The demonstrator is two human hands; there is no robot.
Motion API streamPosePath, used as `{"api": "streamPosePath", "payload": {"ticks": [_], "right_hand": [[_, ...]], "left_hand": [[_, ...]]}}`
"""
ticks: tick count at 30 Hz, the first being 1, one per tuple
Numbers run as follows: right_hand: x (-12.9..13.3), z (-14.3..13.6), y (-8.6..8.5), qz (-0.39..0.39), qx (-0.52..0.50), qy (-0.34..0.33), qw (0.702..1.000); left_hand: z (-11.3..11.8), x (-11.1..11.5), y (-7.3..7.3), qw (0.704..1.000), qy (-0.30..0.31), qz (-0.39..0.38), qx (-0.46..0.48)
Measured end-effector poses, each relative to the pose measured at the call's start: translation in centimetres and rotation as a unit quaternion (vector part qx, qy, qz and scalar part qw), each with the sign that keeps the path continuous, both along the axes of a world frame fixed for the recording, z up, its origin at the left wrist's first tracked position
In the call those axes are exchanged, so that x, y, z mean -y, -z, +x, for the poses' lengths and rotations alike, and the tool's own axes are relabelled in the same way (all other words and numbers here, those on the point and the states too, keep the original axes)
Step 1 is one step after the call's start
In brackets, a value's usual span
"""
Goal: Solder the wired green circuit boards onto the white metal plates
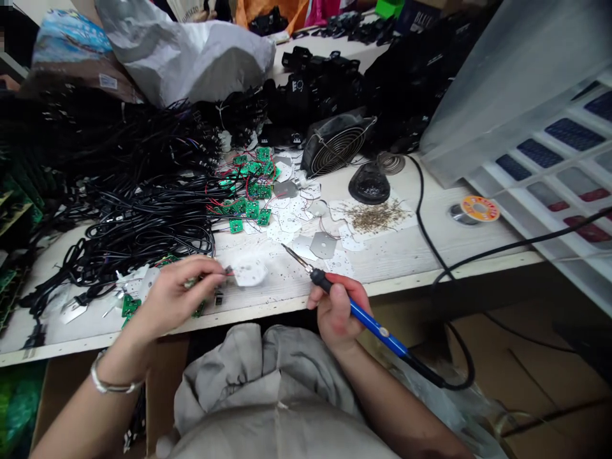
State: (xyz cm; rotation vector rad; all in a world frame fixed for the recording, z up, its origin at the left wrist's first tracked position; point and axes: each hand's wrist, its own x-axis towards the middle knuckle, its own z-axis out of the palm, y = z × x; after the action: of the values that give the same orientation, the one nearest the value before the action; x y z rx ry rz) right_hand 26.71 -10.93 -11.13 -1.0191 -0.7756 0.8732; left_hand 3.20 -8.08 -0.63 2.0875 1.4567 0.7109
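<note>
My right hand (342,312) grips a soldering iron (377,328) with a blue handle. Its bare metal tip points up and left, over the bench. My left hand (186,290) is closed in a pinch at the left end of a small white plate (251,272), where a bit of red wire shows. The plate looks smeared by motion, and the exact hold between the fingertips is hard to make out. Beyond both hands lie more flat white and grey plates (324,245), with small green circuit boards (252,209) on red wires beside them.
Black cables (143,217) are heaped on the left. A small fan (337,143) stands at the back, near a dark iron stand (369,183) and brown crumbs (375,217). A solder spool (479,208) sits at right, by translucent drawers (540,185). The iron's black cord loops across the bench edge.
</note>
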Motion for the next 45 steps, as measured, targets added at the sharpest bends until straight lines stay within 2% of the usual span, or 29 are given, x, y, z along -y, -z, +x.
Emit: {"api": "streamPosePath", "payload": {"ticks": [3,5,7,10,12,14,16,17,19,21,22,23,24,26,27,30,33,39,42,45], "right_hand": [[-0.2,0.1,0.0,0.016,-0.029,-0.006,0.999],[-0.2,0.2,0.1,0.014,-0.027,-0.007,1.0],[-0.2,0.2,0.3,0.01,-0.02,-0.008,1.0],[-0.2,0.2,0.3,0.007,-0.019,-0.008,1.0],[-0.2,0.2,0.3,0.003,-0.018,-0.005,1.0],[-0.2,0.2,0.2,0.001,-0.014,-0.002,1.0],[-0.2,0.2,0.2,0.002,-0.009,-0.002,1.0],[-0.2,0.2,0.2,0.006,-0.007,-0.003,1.0],[-0.3,0.2,0.2,0.017,-0.003,-0.006,1.0],[-0.3,0.0,0.2,0.03,-0.001,-0.007,1.0],[-0.4,-0.1,0.2,0.035,-0.002,-0.004,0.999],[-0.4,-0.3,0.0,0.037,-0.002,0.0,0.999],[-0.5,-0.4,-0.1,0.038,-0.002,0.003,0.999],[-0.6,-0.4,-0.4,0.037,0.0,0.011,0.999],[-0.6,-0.2,-0.6,0.038,0.005,0.014,0.999],[-0.7,0.8,-0.7,0.042,0.041,0.031,0.998],[-1.0,2.3,-0.4,0.034,0.057,0.063,0.996],[-1.7,2.7,-0.4,0.019,0.033,0.089,0.995],[-1.7,2.2,-0.7,0.012,0.04,0.091,0.995],[-1.7,2.1,-0.6,0.01,0.044,0.089,0.995]], "left_hand": [[-2.9,-0.1,-3.3,0.99,-0.1,-0.072,0.066],[-5.8,-0.4,-5.0,0.981,-0.165,-0.066,0.075],[-9.1,-0.9,-6.1,0.973,-0.217,-0.034,0.069],[-13.3,-1.8,-6.7,0.967,-0.251,-0.024,0.025],[-14.6,-2.4,-6.7,0.966,-0.242,-0.088,-0.037],[-14.6,-2.8,-6.5,0.954,-0.217,-0.181,-0.098],[-13.8,-3.0,-6.3,0.939,-0.204,-0.235,-0.146],[-13.3,-2.9,-6.2,0.935,-0.215,-0.224,-0.173],[-11.9,-2.5,-6.1,0.923,-0.272,-0.118,-0.245],[-9.6,-1.8,-5.5,0.894,-0.326,0.055,-0.302],[-8.0,-1.5,-4.9,0.883,-0.328,0.139,-0.307],[-6.1,-1.4,-4.0,0.888,-0.306,0.188,-0.289],[-4.0,-1.6,-2.9,0.911,-0.246,0.209,-0.255],[0.5,-2.6,-0.2,0.95,-0.108,0.161,-0.244],[2.6,-3.4,1.2,0.95,-0.079,0.125,-0.276],[6.8,-5.7,4.0,0.909,-0.125,0.087,-0.388],[7.4,-6.1,4.5,0.883,-0.144,0.082,-0.439],[4.4,-2.4,3.3,0.916,-0.019,0.047,-0.397],[4.4,-1.7,3.1,0.915,-0.042,0.084,-0.393],[6.0,-2.7,3.5,0.908,-0.051,0.127,-0.395]]}}
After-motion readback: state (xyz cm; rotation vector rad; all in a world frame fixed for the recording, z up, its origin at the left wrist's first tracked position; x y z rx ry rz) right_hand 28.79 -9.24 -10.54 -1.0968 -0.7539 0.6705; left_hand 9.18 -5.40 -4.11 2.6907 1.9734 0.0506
